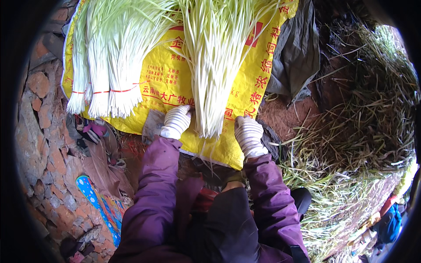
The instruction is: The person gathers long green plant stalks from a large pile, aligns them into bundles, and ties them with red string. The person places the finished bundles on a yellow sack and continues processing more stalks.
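A loose bunch of long pale stems with yellow-green tops lies on a yellow woven feed sack that bears red printing. My left hand, in a striped knit glove, rests on the sack just left of the stems' white ends. On the other side, my right hand wears a matching glove and lies at the sack's right edge, apart from the stems. The fingers of both hands curl downward, and their tips are hidden. Three bundles tied with red string, a left one, a middle one and a right one, lie side by side at the left.
Broken bricks and stones line the left side. A patterned blue board-like item leans there. Cut grass and leaves cover the ground at right, beside a dark plastic sheet. A grey cloth touches the sack's lower left edge.
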Motion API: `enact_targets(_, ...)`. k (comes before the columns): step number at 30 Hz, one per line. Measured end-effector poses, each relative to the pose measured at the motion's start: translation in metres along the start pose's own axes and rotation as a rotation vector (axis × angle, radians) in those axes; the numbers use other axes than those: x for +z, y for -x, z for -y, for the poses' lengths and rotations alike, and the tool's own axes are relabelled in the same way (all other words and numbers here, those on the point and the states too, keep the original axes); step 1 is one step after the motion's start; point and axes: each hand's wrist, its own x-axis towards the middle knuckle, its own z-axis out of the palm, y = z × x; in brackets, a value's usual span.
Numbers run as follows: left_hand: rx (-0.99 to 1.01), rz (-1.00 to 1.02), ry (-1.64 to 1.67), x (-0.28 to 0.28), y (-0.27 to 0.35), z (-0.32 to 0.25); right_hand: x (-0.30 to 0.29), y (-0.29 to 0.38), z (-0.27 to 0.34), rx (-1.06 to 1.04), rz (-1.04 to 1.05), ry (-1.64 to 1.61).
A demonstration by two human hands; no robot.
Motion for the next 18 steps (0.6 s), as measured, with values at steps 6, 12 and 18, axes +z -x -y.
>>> enact_targets(6,0.022,-0.164,-0.078,-0.005,0.004,0.002,-0.016,0.005,-0.015,-0.038,-0.032,-0.013)
enact_targets(12,-0.057,-0.403,-0.152,-0.009,0.035,-0.013,-0.02,0.027,-0.048,0.166,0.072,0.021)
enact_targets(18,0.086,-0.594,-0.1,-0.012,0.083,-0.047,-0.041,0.066,-0.087,0.324,0.061,-0.017)
